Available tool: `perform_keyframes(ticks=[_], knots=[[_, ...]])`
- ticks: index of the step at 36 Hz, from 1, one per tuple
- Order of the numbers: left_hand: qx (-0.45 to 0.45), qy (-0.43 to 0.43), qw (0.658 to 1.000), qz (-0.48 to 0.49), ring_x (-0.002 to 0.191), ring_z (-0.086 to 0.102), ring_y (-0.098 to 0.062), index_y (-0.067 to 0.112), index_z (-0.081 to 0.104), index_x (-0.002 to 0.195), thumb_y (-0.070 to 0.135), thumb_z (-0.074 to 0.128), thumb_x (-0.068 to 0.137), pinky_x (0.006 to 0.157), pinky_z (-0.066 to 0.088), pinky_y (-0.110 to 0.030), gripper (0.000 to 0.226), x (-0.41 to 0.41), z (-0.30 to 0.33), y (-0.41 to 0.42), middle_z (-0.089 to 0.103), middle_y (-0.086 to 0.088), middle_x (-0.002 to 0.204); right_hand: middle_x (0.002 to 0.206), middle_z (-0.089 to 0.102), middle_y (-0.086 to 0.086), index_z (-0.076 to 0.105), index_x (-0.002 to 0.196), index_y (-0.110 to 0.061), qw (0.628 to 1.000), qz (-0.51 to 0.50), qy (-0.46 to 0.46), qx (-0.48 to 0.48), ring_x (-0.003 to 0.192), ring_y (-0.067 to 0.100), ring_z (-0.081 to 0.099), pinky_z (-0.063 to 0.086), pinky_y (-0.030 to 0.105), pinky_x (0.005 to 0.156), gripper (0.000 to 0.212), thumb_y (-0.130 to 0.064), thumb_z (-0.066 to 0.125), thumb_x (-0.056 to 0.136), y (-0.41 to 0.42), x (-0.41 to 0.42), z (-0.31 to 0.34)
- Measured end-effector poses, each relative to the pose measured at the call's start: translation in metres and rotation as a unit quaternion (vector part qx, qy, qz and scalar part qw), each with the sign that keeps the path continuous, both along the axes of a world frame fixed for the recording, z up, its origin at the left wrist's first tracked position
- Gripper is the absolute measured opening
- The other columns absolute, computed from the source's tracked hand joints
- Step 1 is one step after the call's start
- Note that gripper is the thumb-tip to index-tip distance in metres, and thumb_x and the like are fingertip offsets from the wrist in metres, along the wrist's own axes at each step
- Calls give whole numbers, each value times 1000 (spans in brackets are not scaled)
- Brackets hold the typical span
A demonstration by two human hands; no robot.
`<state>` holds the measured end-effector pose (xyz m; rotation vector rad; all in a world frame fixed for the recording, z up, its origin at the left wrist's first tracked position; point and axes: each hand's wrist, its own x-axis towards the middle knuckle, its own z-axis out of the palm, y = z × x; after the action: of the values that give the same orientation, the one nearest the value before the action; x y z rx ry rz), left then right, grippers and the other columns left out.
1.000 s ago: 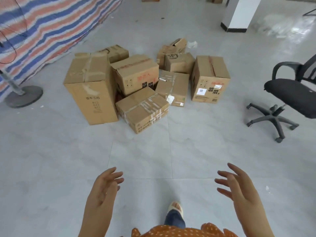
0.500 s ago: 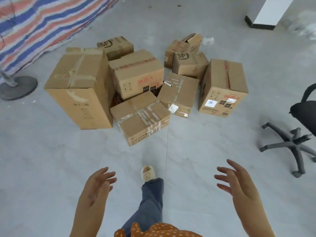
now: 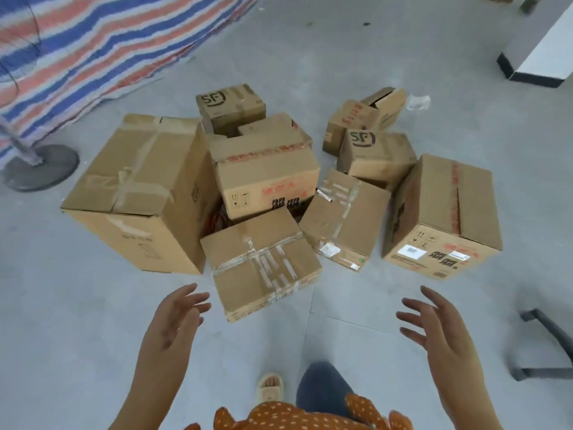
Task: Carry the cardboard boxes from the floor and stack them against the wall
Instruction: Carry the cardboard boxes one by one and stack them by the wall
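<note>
Grey tiled floor [image 3: 387,41] fills the view, with a red, white and blue striped tarpaulin [image 3: 93,48] draped at ten o'clock and a round grey fan base [image 3: 40,167] below it at nine. A cluster of brown cardboard boxes sits at the centre. Leftmost is the tall taped brown box [image 3: 136,193]; just beside it at twelve o'clock stands a printed brown carton [image 3: 266,172], with a small brown SF-marked box [image 3: 231,103] behind. Nearest the person lies a flat brown box crossed with clear tape [image 3: 263,265], touching a tilted taped brown box [image 3: 344,218]. At two o'clock rests a labelled brown carton [image 3: 443,218].

Left hand [image 3: 173,324] hovers at seven o'clock, fingers spread and loose, holding nothing, near the flat box's corner. Right hand [image 3: 434,327] hovers at five o'clock, fingers likewise apart and empty. A black chair leg [image 3: 545,346] shows at four o'clock.
</note>
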<state>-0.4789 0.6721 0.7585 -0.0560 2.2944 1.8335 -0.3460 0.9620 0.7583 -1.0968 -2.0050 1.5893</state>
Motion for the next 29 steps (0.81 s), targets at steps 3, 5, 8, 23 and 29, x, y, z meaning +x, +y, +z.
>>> perform_keyframes(ticks=[3, 5, 8, 23, 29], knots=[[-19, -23, 998, 53, 95, 66, -8, 31, 59, 107, 1, 43, 96, 88, 50, -22, 36, -19, -13, 12, 70, 5, 102, 113, 63, 1, 47, 120, -31, 998, 56, -32, -12, 99, 20, 65, 51, 18, 81, 80, -85, 43, 61, 32, -44, -9], [-29, -38, 995, 90, 97, 66, -10, 32, 58, 106, 1, 44, 96, 89, 52, -25, 36, -31, -20, 23, 68, 4, 106, 114, 61, 1, 45, 122, -29, 994, 92, -51, -14, 99, 19, 64, 51, 21, 82, 101, -96, 39, 46, 54, -75, -14], [-39, -61, 988, 137, 103, 63, -19, 28, 57, 109, 1, 43, 97, 94, 49, -39, 32, -50, -28, 45, 66, 0, 110, 116, 60, 1, 44, 123, -30, 986, 146, -79, -10, 101, 20, 63, 54, 36, 89, 109, -101, 39, 41, 88, -125, -17], [-117, -260, 936, 204, 99, 63, -20, 15, 55, 120, 6, 44, 97, 97, 47, -41, 26, -185, -219, 111, 66, -5, 109, 100, 66, -9, 51, 105, -44, 919, 315, -237, -32, 82, 0, 66, 53, 22, 76, 15, -31, 48, 98, 198, -338, -198], [-184, -341, 909, 153, 103, 59, -32, 15, 53, 121, 7, 48, 95, 91, 44, -44, 28, -232, -395, 103, 65, -12, 108, 103, 64, -4, 52, 114, -26, 897, 320, -304, -15, 91, 10, 64, 51, 34, 82, 17, -20, 46, 99, 200, -387, -380]])
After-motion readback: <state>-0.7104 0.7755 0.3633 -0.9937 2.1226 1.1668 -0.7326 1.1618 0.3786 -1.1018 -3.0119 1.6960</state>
